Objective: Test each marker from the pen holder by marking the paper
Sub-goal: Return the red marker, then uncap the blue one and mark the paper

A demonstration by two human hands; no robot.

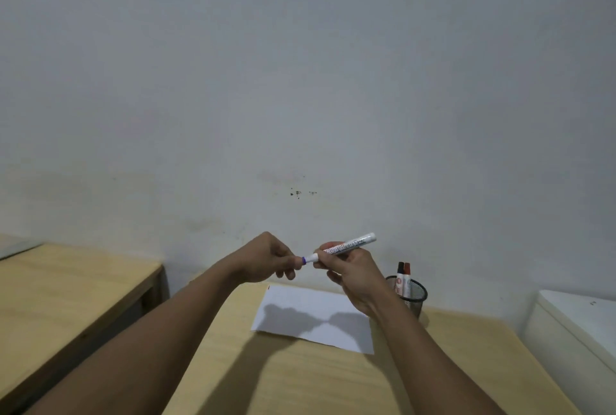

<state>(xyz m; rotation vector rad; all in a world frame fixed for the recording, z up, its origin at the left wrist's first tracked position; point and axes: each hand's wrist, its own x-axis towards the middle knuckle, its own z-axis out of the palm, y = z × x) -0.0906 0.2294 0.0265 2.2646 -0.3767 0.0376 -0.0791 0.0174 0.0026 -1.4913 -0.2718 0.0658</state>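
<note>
A white board marker (346,245) is held in the air above the table, its barrel gripped by my right hand (350,269). My left hand (270,259) pinches the marker's purple cap (303,260) at its left end. Below both hands a white sheet of paper (313,318) lies on the wooden table (333,381), with a small red mark at its far left corner. To the right of the paper stands a black mesh pen holder (411,296) with two markers (403,273) in it, one black-capped and one red-capped.
The wall rises directly behind the table. A second wooden table (66,281) stands to the left with a gap between. A white unit (580,324) sits at the right edge.
</note>
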